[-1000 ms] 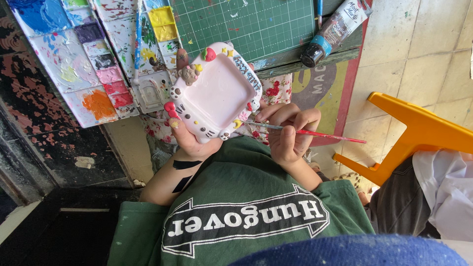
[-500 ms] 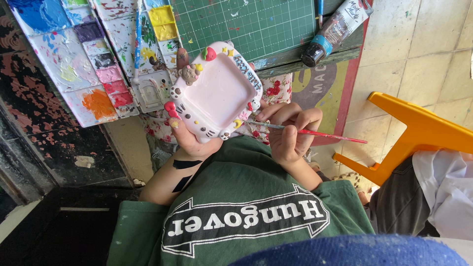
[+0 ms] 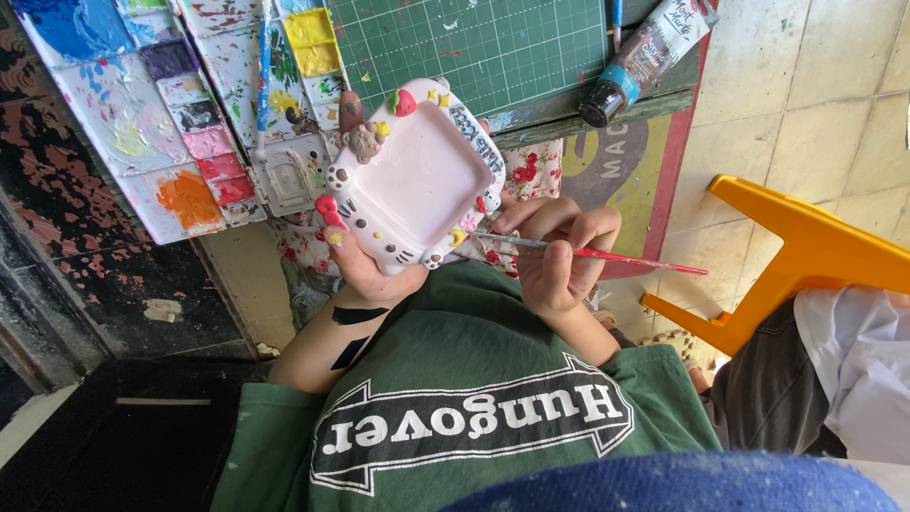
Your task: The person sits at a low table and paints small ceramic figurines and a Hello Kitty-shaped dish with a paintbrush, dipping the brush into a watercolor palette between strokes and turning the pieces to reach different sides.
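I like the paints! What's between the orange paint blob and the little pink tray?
In the head view, between the orange paint and the pink tray lie red paint wells and a white empty-looking palette section.

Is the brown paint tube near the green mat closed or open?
Closed: the paint tube lies beside the green mat with its black cap on.

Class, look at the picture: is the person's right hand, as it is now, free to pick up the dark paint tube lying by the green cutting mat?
Probably not at once: the right hand grips a thin paintbrush, though nothing blocks its way to the paint tube.
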